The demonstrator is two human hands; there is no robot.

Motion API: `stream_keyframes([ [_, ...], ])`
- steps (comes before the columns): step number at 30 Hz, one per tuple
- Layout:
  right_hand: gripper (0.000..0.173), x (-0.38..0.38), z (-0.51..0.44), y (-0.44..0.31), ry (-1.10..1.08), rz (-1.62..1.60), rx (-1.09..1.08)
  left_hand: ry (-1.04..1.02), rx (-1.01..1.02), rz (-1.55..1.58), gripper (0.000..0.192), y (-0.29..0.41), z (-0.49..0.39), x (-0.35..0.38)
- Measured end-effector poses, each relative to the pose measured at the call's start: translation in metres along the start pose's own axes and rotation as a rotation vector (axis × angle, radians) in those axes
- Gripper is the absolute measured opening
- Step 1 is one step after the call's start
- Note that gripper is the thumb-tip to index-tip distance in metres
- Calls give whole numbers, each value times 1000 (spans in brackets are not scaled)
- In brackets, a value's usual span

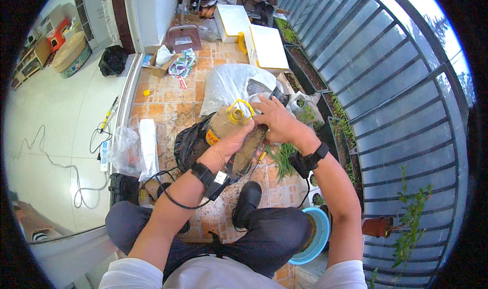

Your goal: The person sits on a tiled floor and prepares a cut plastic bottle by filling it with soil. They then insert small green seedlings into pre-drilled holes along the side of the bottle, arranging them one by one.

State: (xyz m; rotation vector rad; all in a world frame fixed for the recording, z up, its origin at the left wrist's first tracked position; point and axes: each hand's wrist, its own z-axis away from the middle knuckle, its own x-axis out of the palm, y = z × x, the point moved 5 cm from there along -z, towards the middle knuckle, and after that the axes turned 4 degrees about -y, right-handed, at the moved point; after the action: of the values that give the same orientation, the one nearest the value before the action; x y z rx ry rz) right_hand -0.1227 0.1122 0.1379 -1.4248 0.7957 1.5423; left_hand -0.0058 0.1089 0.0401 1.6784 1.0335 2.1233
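Before me stands a plastic jug (pixel 218 124) with a yellow neck and yellow handle, inside or against a black plastic bag (pixel 187 142) that holds soil (pixel 244 153). My left hand (pixel 228 140) lies along the jug's right side; its fingertips are partly hidden. My right hand (pixel 278 123) is just right of the jug's handle, fingers spread, over the bag's edge; whether it pinches anything is unclear. Behind both is a large whitish plastic bag (pixel 225 81). A yellow-handled screwdriver (pixel 261 158) and cut green leaves (pixel 283 160) lie on the tiles below my right hand.
Long planters (pixel 305 66) line the metal railing (pixel 404 136) at right. White foam boxes (pixel 267 47) and a dustpan (pixel 184 37) are farther off. A blue basin (pixel 318 247) sits by my right knee, near a potted plant (pixel 377 227). Left are a power strip (pixel 103 155) and a yellow cap (pixel 146 92).
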Motion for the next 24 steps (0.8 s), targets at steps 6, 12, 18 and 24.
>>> stream_keyframes([
  [6,66,-10,7,-11,79,-3,37,116,83,-11,52,-2,12,6],
  [12,63,-17,34,-5,479,-273,260,109,125,-114,54,5,6,9],
  [18,35,30,46,-1,507,-592,659,198,276,-90,54,-5,-5,3],
  [24,46,32,33,-13,366,-576,717,246,261,125,58,-15,-20,-7],
])
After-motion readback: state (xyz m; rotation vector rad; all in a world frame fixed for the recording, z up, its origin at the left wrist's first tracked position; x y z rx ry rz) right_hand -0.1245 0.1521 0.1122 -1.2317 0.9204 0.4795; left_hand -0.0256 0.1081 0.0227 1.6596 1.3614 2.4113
